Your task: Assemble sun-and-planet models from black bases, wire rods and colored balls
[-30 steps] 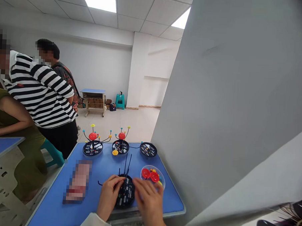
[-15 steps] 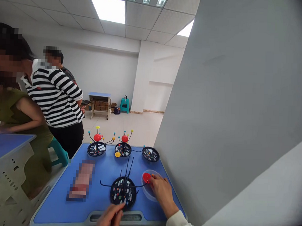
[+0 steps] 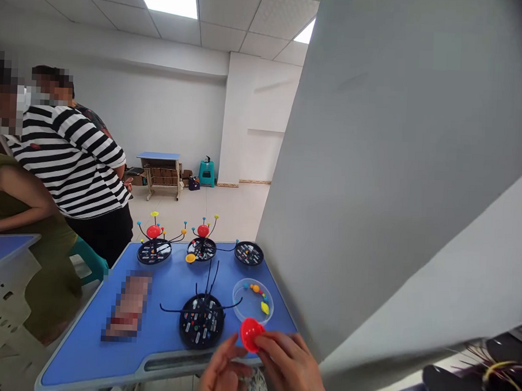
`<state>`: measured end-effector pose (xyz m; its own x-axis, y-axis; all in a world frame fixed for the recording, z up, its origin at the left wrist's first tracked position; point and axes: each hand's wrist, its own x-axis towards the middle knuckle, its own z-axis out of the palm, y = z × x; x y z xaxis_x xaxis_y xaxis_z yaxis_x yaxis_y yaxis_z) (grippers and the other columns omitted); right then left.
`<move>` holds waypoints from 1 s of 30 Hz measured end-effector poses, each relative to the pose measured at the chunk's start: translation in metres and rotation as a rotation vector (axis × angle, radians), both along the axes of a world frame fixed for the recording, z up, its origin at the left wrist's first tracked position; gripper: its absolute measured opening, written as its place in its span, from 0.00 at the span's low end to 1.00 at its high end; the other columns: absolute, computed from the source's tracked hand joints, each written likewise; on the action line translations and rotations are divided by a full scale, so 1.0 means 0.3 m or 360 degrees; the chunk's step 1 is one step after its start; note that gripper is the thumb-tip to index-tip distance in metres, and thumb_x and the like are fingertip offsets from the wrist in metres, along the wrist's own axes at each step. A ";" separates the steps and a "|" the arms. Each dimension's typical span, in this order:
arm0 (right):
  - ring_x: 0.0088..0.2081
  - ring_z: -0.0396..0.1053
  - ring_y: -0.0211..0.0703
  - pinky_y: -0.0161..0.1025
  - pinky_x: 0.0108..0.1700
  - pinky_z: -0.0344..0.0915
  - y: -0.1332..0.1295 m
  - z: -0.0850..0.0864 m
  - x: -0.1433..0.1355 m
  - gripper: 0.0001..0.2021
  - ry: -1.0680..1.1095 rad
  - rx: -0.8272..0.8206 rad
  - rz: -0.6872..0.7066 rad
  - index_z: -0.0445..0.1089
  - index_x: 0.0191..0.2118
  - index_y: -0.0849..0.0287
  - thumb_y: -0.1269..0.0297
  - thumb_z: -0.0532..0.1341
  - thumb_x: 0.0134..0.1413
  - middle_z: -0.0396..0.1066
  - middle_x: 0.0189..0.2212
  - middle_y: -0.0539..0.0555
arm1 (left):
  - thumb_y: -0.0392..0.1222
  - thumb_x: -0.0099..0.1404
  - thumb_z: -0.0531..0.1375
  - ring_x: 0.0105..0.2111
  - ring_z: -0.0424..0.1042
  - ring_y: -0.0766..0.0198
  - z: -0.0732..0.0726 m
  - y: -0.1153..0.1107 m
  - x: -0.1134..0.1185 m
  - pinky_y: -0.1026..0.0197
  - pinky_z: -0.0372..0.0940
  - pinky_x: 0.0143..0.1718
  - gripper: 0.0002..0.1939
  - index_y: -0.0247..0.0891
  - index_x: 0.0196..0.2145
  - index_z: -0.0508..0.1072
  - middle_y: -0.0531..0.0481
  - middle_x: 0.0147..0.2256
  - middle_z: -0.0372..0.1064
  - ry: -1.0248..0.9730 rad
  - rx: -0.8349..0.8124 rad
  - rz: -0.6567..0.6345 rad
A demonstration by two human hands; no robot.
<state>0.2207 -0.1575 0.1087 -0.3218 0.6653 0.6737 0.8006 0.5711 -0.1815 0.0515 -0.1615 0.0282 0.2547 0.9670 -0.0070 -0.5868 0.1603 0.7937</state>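
My right hand point(image 3: 294, 364) grips a red, rounded plastic piece point(image 3: 251, 334) in front of the table edge. Close by on its left is my left hand point(image 3: 224, 369), fingers apart, its fingertips near the red piece; whether they touch it is unclear. A clear round dish point(image 3: 238, 311) holds several small coloured balls and a yellow piece point(image 3: 265, 308). Left of the dish stands a round black base point(image 3: 201, 331) with several thin curved black arms.
Two finished-looking models with red balls point(image 3: 154, 232) point(image 3: 203, 231) and another black disc point(image 3: 248, 254) line the blue table's point(image 3: 162, 283) far edge. A blurred flat item point(image 3: 129, 305) lies left. People point(image 3: 72, 158) stand beyond; a grey wall point(image 3: 375, 166) rises right.
My right hand has lifted the red piece out of the dish and brought it nearer me. My left hand has moved right, from the black base towards the piece. The view has shifted right.
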 end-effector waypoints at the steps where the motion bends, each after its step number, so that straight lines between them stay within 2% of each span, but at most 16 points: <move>1: 0.31 0.75 0.39 0.37 0.34 0.64 -0.026 0.000 -0.006 0.10 0.0000 -0.0041 0.0069 0.72 0.41 0.51 0.66 0.52 0.67 0.79 0.34 0.50 | 0.57 0.54 0.68 0.42 0.77 0.55 0.018 -0.007 0.008 0.61 0.70 0.37 0.26 0.51 0.51 0.76 0.44 0.48 0.76 -0.0128 0.0010 -0.0025; 4: 0.31 0.74 0.38 0.37 0.32 0.64 -0.073 -0.012 -0.023 0.09 0.0038 -0.0146 0.0204 0.71 0.41 0.52 0.65 0.53 0.66 0.79 0.33 0.50 | 0.53 0.49 0.72 0.53 0.70 0.48 0.038 -0.032 0.022 0.54 0.67 0.50 0.28 0.50 0.49 0.77 0.43 0.51 0.74 -0.0317 -0.0008 -0.0124; 7: 0.30 0.74 0.39 0.37 0.33 0.66 -0.091 -0.039 -0.034 0.08 0.0129 -0.0227 0.0286 0.70 0.44 0.51 0.66 0.54 0.66 0.79 0.33 0.50 | 0.51 0.49 0.72 0.54 0.70 0.48 0.015 -0.057 0.020 0.51 0.64 0.54 0.26 0.49 0.47 0.79 0.44 0.52 0.74 -0.0325 -0.0125 -0.0167; 9: 0.32 0.75 0.41 0.37 0.35 0.68 -0.100 -0.065 -0.039 0.12 0.0206 -0.0288 0.0267 0.67 0.51 0.48 0.67 0.55 0.65 0.78 0.35 0.51 | 0.53 0.49 0.72 0.53 0.70 0.48 -0.006 -0.067 0.015 0.48 0.64 0.54 0.26 0.51 0.47 0.79 0.45 0.53 0.73 -0.0332 -0.0196 -0.0141; 11: 0.37 0.75 0.45 0.39 0.39 0.70 -0.112 -0.096 -0.042 0.19 0.0324 -0.0313 0.0124 0.63 0.57 0.45 0.66 0.57 0.62 0.77 0.41 0.53 | 0.55 0.49 0.71 0.53 0.71 0.47 -0.020 -0.072 0.009 0.47 0.65 0.54 0.25 0.50 0.46 0.79 0.45 0.53 0.73 -0.0311 -0.0217 -0.0081; 14: 0.47 0.73 0.56 0.46 0.46 0.71 -0.128 -0.143 -0.040 0.26 0.0491 -0.0304 -0.0169 0.61 0.61 0.46 0.59 0.63 0.56 0.72 0.50 0.58 | 0.59 0.48 0.70 0.54 0.70 0.46 -0.024 -0.073 0.001 0.48 0.65 0.54 0.27 0.49 0.45 0.79 0.44 0.53 0.73 -0.0202 -0.0200 0.0006; 17: 0.52 0.69 0.62 0.52 0.50 0.69 -0.136 -0.175 -0.032 0.33 0.0518 -0.0398 -0.0248 0.60 0.62 0.47 0.53 0.67 0.50 0.69 0.54 0.60 | 0.62 0.48 0.69 0.57 0.67 0.45 -0.020 -0.078 -0.005 0.49 0.66 0.53 0.29 0.47 0.45 0.79 0.42 0.55 0.71 -0.0126 -0.0172 0.0010; 21: 0.52 0.69 0.62 0.52 0.49 0.69 -0.141 -0.196 -0.024 0.28 0.0572 -0.0525 -0.0158 0.66 0.57 0.44 0.48 0.66 0.50 0.70 0.54 0.60 | 0.64 0.49 0.67 0.58 0.65 0.44 -0.023 -0.086 -0.010 0.51 0.67 0.50 0.32 0.46 0.49 0.77 0.41 0.58 0.67 -0.0121 -0.0094 -0.0018; 26: 0.50 0.72 0.59 0.50 0.51 0.69 -0.150 -0.201 -0.018 0.27 0.0751 -0.0502 -0.0105 0.67 0.56 0.45 0.48 0.65 0.51 0.73 0.52 0.58 | 0.59 0.57 0.64 0.57 0.66 0.45 -0.025 -0.075 -0.034 0.48 0.66 0.51 0.23 0.52 0.49 0.76 0.46 0.57 0.69 -0.0277 -0.0064 -0.0135; 28: 0.48 0.73 0.57 0.46 0.49 0.71 -0.155 -0.198 -0.023 0.25 0.0866 -0.0544 -0.0102 0.67 0.56 0.46 0.50 0.65 0.52 0.75 0.50 0.58 | 0.56 0.58 0.65 0.54 0.69 0.47 -0.024 -0.065 -0.053 0.49 0.66 0.50 0.21 0.52 0.48 0.77 0.46 0.54 0.73 -0.0282 -0.0097 -0.0166; 30: 0.46 0.75 0.55 0.42 0.46 0.73 -0.161 -0.198 -0.037 0.24 0.1037 -0.0624 -0.0123 0.68 0.55 0.49 0.51 0.64 0.53 0.76 0.48 0.58 | 0.54 0.57 0.66 0.46 0.75 0.50 -0.025 -0.057 -0.072 0.54 0.69 0.43 0.20 0.51 0.47 0.78 0.45 0.51 0.75 -0.0242 -0.0156 -0.0206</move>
<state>0.2098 -0.2057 0.0494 0.1169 0.8992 0.4216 0.4971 0.3145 -0.8087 0.0300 -0.1785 0.0208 0.3822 0.9226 -0.0516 -0.6680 0.3145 0.6744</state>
